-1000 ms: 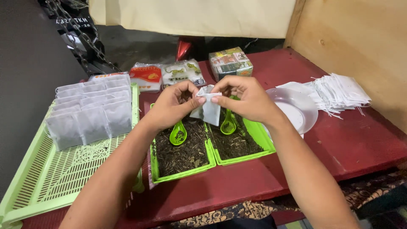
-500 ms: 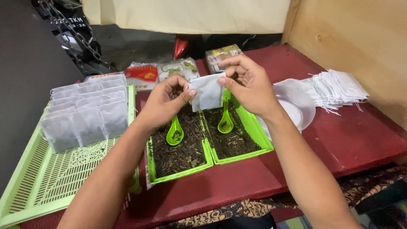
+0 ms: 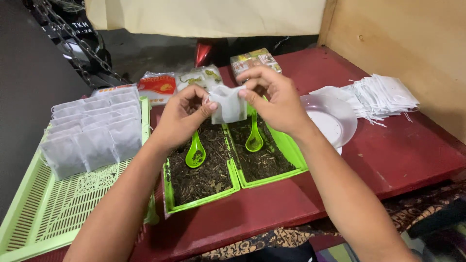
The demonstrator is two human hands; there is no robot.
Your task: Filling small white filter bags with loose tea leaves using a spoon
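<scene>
Both my hands hold one small white tea bag (image 3: 228,104) above two green trays of dark loose tea. My left hand (image 3: 182,116) pinches its left top corner and my right hand (image 3: 274,97) pinches its right top corner. Below them the left green tray (image 3: 167,194) holds a green spoon (image 3: 195,154). A second green spoon (image 3: 254,138) lies in the right green tray (image 3: 293,160).
A light green perforated basket (image 3: 58,213) at the left carries rows of filled white bags (image 3: 90,133). A white plate (image 3: 335,121) and a stack of empty white bags (image 3: 383,97) lie on the red table (image 3: 407,155). Packets (image 3: 160,85) and a box (image 3: 252,59) sit behind.
My hands with the white bag have stayed above the trays, shifting slightly and pulling the bag's top apart; the camera view has tilted a little.
</scene>
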